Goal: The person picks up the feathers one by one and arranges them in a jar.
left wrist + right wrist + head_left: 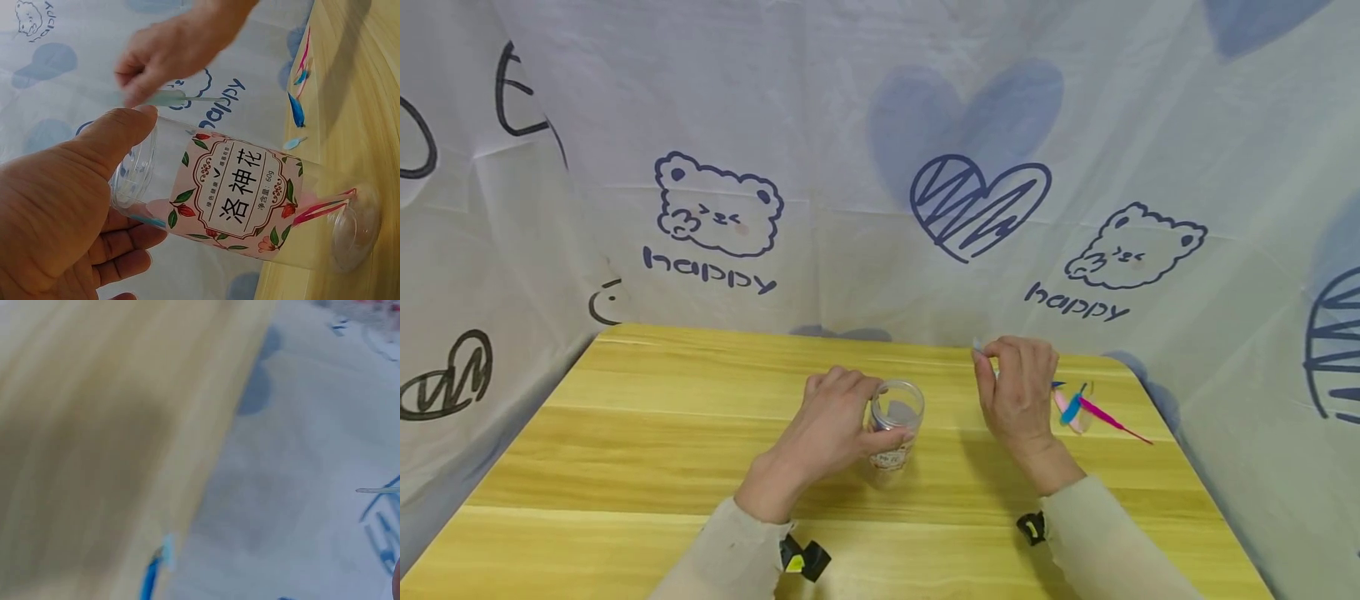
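**Jar (240, 195) clamped, pale green feather (166, 98) pinched!**

And here's the clear jar, upright on the wooden table (625, 467), a pink feather (322, 209) showing inside near its base. The left hand (831, 421) has it, thumb and fingers curled around the upper part! Over to the right, apart from the jar, the right hand (1018, 400) pinches that pale feather, quill pointing down. Just beyond lie a blue feather (1072, 408) and a magenta feather (1105, 414); behind, a printed cloth (827, 208).

Left fingers (128, 240) grip a labelled clear jar (240, 194) — right fingers (142, 86) pinch a pale-green feather (167, 98).
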Motion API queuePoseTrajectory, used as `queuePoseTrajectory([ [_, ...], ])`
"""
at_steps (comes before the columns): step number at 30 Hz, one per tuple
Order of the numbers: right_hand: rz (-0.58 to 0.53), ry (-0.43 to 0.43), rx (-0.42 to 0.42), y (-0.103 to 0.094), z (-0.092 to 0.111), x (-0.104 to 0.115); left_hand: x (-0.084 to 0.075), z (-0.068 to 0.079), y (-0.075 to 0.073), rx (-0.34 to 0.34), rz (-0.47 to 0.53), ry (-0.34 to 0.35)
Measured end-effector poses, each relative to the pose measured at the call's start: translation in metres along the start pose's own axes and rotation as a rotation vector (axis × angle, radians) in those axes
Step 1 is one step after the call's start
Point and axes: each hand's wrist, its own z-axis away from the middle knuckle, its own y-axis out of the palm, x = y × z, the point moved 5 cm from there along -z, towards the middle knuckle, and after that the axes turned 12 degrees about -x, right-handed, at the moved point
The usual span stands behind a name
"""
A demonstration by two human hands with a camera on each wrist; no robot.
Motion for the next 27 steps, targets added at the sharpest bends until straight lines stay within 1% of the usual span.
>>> queuePoseTrajectory([
  [6,-0.137,0.071,-0.137,-0.002,-0.031,0.021,-0.002,-0.001,0.0,-0.005,-0.009,0.005],
  [8,-0.202,0.111,-0.162,-0.002,-0.041,0.027,-0.002,-0.001,0.0,-0.005,-0.01,0.007],
  [11,-0.305,0.185,-0.166,-0.002,-0.055,0.039,-0.002,-0.001,0.0,-0.006,-0.008,0.009],
  [15,-0.426,0.269,-0.15,-0.002,-0.067,0.055,-0.002,-0.001,-0.001,-0.007,-0.011,0.009],
  [19,-0.497,0.319,-0.099,0.002,-0.068,0.067,-0.002,0.0,-0.001,-0.007,-0.009,0.009],
  [23,-0.523,0.319,-0.021,0.009,-0.058,0.072,-0.002,0.0,-0.002,-0.018,-0.004,0.017],
  [27,-0.524,0.342,0.037,0.014,-0.043,0.07,-0.003,0.001,-0.002,-0.031,-0.003,0.032],
])
